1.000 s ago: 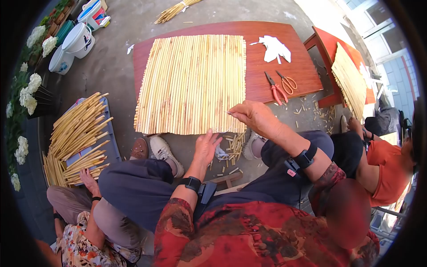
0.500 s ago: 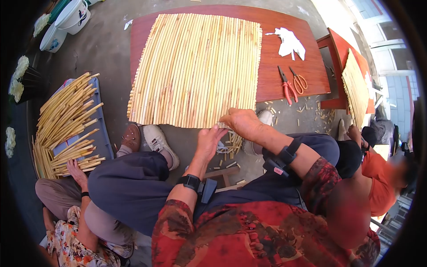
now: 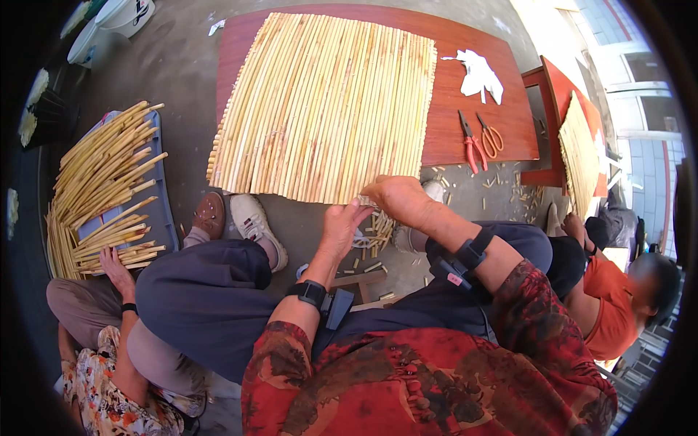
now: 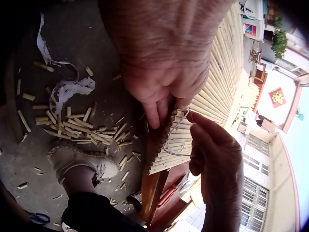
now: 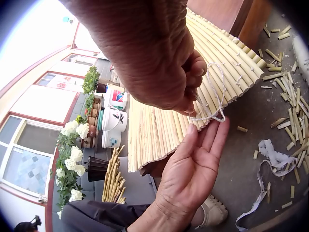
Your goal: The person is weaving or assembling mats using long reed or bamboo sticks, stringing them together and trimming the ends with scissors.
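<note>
The bench (image 3: pixel 445 149) carries most of the weight, and the mat of sticks (image 3: pixel 327 109) lies flat across it, its near edge jutting out over the side towards us. We want to leave that overhang, since it lets us work from above and below at once, but it should stay short enough that the mat does not tip or sag.

Our left hand (image 3: pixel 339 231) is turned palm up at that edge, fingers extended under the stick ends and thumb up beside the rim. Its best use is as a steady shelf, keeping the last sticks level and snug while our fingertips stay out of the point's path. Our right hand (image 3: pixel 400 200) works just above, thumb and finger pinching a thin needle-like piece (image 4: pixel 191 117); whether it is truly a needle we cannot tell for sure.

The white string (image 5: pixel 208 118) hangs in a loose loop beside the fingers. We should draw it through slowly, keeping the loop open so it neither knots nor catches on a stick end, then snug it evenly; too hard a pull would probably bunch the sticks, too soft would leave gaps. The small stitches (image 5: pixel 237 64) along the mat give us the line and spacing to match.
</note>
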The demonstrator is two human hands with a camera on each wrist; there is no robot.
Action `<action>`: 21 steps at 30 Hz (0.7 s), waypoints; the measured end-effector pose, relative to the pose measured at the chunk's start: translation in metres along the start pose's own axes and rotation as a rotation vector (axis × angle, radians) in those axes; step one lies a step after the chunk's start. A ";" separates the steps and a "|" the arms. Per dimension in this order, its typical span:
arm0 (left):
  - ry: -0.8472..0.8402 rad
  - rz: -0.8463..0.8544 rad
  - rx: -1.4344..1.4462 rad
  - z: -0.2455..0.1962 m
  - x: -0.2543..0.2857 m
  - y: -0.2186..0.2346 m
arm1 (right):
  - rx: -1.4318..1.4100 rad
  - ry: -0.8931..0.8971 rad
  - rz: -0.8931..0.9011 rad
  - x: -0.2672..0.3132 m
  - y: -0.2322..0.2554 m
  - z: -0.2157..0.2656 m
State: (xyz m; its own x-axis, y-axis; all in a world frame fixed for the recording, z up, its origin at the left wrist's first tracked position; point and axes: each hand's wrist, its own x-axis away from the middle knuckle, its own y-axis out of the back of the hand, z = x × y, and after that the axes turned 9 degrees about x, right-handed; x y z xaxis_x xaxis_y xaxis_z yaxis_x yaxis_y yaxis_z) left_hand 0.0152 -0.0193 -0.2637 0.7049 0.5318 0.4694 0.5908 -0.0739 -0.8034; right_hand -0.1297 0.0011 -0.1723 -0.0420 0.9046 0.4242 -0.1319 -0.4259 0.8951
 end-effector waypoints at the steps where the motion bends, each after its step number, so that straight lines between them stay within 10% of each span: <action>1: 0.001 0.000 0.001 0.000 0.000 0.000 | 0.001 0.001 0.001 -0.001 0.000 0.000; 21: 0.007 -0.008 0.048 0.002 -0.002 0.004 | 0.165 -0.015 0.135 -0.009 0.015 0.012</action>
State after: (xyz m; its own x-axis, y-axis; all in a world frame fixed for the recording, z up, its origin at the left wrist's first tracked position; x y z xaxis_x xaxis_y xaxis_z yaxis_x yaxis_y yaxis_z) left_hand 0.0150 -0.0187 -0.2687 0.7031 0.5265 0.4779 0.5768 -0.0292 -0.8164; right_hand -0.1197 -0.0136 -0.1610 -0.0333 0.8393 0.5427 0.0376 -0.5416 0.8398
